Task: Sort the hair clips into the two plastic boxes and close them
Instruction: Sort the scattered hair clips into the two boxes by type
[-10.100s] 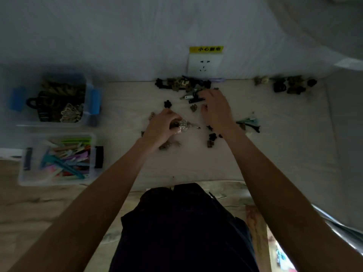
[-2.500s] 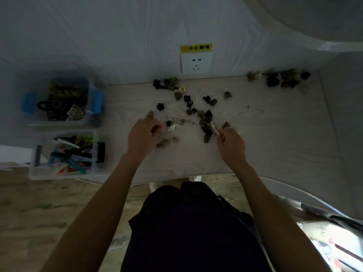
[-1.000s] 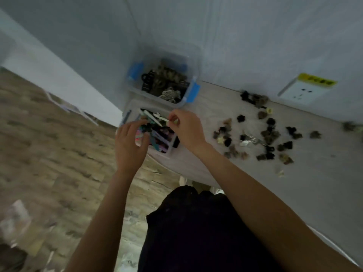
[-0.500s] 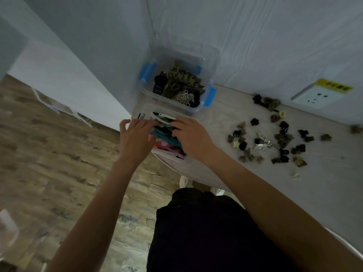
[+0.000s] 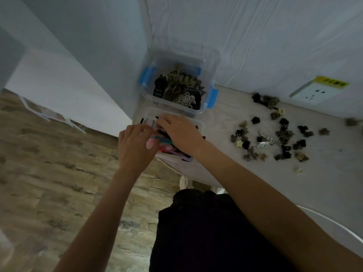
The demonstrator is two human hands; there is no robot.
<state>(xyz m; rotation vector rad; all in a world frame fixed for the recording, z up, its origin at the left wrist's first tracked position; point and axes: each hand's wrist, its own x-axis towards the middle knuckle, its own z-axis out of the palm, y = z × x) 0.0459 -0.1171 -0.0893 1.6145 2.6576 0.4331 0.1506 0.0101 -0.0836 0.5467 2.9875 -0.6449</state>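
Clear glossy plastic boxes (image 5: pixel 211 61) sit on a matt pale wood-grain table (image 5: pixel 235 173); one clip (image 5: pixel 265 143) gleams metallic.

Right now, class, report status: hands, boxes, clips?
Both hands, left hand and right hand, over near clear plastic box. Blue-latched clear box open. Small dark claw clips unsorted on table.

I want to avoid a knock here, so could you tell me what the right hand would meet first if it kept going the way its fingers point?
Probably the near box's far-left rim; the right hand lies over its coloured clips, though depth is unclear.
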